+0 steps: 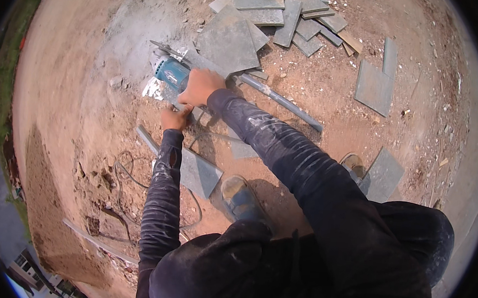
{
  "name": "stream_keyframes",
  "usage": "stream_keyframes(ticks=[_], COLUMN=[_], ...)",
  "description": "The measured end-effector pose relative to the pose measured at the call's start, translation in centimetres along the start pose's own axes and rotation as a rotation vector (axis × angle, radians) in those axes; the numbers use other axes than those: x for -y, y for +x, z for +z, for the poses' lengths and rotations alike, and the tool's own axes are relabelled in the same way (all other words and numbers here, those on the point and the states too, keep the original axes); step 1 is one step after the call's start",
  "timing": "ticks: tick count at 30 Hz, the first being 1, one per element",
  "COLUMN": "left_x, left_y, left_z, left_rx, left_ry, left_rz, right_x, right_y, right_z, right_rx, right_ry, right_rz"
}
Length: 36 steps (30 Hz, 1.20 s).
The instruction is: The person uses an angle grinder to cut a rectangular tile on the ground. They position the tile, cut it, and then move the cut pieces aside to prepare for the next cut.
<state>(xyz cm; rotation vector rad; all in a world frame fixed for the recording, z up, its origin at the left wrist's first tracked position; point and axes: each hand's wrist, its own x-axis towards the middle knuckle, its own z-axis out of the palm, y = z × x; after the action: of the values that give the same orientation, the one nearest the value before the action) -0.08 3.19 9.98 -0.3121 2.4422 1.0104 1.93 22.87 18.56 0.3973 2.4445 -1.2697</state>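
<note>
A teal angle grinder (171, 73) lies in the grip of my right hand (203, 87), its fingers wrapped round the body. The grinder's disc (167, 49) is at its far end, beside a grey tile strip (203, 63). Just below and nearer to me, my left hand (176, 118) is closed at the edge of a small grey tile piece (196, 115), the thumb pointing toward the grinder. Part of that piece is hidden by my hands. White dust coats both dark sleeves.
Broken and whole grey tiles (230, 42) are heaped at the far side. A grey pipe (281, 101) slants right of my hands. More tiles lie right (373, 87) and near my shoe (239, 196). A cable (124, 168) loops across the dirt at left.
</note>
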Motion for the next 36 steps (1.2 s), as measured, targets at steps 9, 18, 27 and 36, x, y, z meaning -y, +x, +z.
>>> stream_keyframes(ticks=[9, 18, 27, 36], left_x=[-2.6, -3.0, -4.0, -3.8], left_y=[-1.2, -0.9, -1.5, -1.2], left_z=[-0.2, -0.5, -0.5, -0.4], left_rx=[-0.098, -0.06, -0.05, -0.038], left_ry=[0.506, 0.482, 0.52, 0.503], left_rz=[0.071, 0.024, -0.031, -0.047], right_x=[-0.4, 0.1, 0.0, -0.3], right_y=[1.2, 0.9, 1.0, 1.4], right_z=[0.7, 0.6, 0.2, 0.3], right_rx=[-0.033, 0.046, 0.037, 0.045], right_ry=[-0.033, -0.048, -0.037, -0.018], right_rz=[0.042, 0.076, 0.092, 0.09])
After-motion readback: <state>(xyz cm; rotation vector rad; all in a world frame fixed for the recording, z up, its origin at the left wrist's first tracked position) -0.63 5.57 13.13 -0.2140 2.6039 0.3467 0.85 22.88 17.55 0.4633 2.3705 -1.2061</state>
